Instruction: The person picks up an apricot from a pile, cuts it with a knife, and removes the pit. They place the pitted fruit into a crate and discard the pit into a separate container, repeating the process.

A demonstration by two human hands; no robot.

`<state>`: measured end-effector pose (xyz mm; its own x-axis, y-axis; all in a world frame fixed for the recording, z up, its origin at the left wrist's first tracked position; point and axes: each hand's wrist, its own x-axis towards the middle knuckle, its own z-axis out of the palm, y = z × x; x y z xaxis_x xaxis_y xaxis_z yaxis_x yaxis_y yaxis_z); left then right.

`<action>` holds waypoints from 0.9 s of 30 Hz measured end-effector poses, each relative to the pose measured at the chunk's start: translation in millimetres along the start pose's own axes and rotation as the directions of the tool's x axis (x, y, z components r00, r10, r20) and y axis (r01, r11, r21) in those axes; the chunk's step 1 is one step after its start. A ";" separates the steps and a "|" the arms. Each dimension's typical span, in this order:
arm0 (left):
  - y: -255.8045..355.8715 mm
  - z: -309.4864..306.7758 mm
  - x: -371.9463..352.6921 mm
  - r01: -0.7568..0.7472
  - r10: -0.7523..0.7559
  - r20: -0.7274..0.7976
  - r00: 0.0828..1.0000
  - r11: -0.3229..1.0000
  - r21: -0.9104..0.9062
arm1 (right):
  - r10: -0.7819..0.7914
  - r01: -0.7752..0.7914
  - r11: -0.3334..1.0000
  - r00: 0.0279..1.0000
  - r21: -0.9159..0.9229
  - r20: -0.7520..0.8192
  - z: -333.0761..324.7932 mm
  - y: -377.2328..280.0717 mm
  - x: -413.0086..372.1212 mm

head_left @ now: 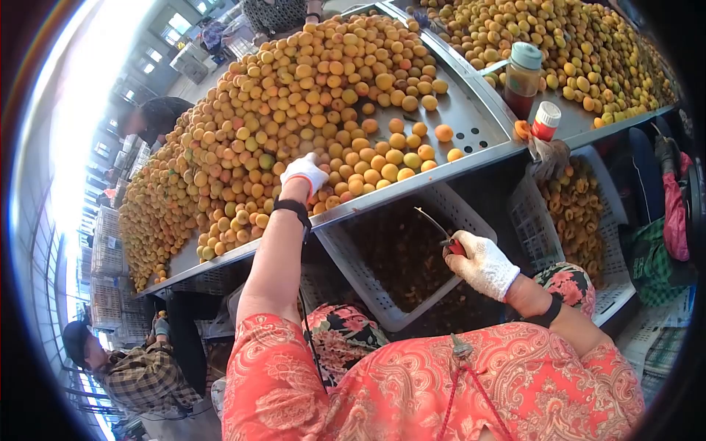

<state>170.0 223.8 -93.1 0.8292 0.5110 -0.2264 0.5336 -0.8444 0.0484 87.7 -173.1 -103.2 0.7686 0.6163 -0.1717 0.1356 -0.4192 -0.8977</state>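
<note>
My left hand (305,173), in a white glove with an orange cuff, reaches into the near side of a big heap of apricots (294,88) on a metal table. Its fingers are mostly hidden among the fruit, so I cannot tell whether they are closed on one. Over a plastic crate (401,320), my right hand (484,266), in a soiled white glove, is wrapped round the red handle of a thin curved knife (430,223). The blade points up and left. Small dark brown pieces lie inside that crate, just below the table edge.
A raised metal divider (463,70) separates a second apricot heap (544,44). A lidded jar (523,77) and a red bottle with a white cap (546,121) stand by it. At right, a crate (609,180) holds split apricots (577,213). Other people are at the left and top.
</note>
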 end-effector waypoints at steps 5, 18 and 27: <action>2.6 -0.3 -18.9 0.006 -0.026 -0.189 0.982 0.995 -0.104 | 0.053 -0.049 0.992 0.998 0.119 -0.024 1.9 0.2 1.0; 59.3 -29.9 -250.9 -0.182 0.377 -0.320 0.869 -0.357 -0.916 | -0.324 0.327 0.892 0.944 0.313 -0.065 12.9 -67.4 -39.7; 84.9 -34.2 -306.2 -0.201 0.270 -0.309 0.912 -0.363 -0.910 | -0.393 0.410 0.895 0.911 0.178 -0.122 7.7 -88.8 -70.9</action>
<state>-33.0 1.1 13.6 0.9516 0.2880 0.1071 -0.2088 0.3508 0.9129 16.3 -174.5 -14.5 0.7237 0.6449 0.2458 0.3250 -0.0042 -0.9457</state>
